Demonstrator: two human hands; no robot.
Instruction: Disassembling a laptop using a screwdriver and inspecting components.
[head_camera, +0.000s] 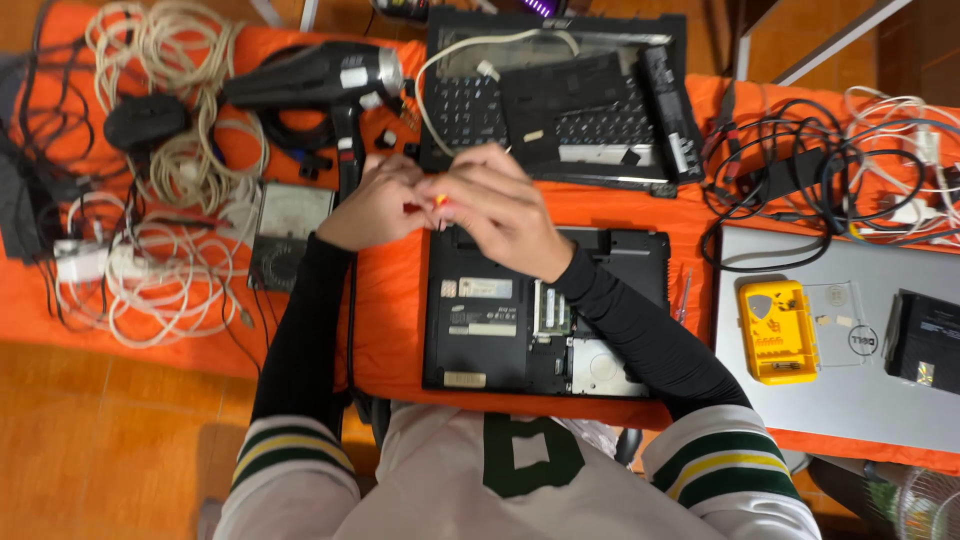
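A black laptop base (545, 310) lies upside down on the orange cloth (390, 290) in front of me, with covers off and its insides showing. Both hands meet just above its top left corner. My left hand (372, 203) and my right hand (497, 205) pinch a small red and orange tool (428, 203) between their fingertips; most of it is hidden by the fingers. Past the hands lies a dismantled black laptop keyboard deck (560, 100) with loose black panels on it.
A black heat gun (320, 80), a meter (285, 235) and coiled white cables (170, 150) lie to the left. Right: tangled black cables (790, 170), a grey closed laptop (850, 340) bearing a yellow bit case (775, 330), and a thin screwdriver (683, 297).
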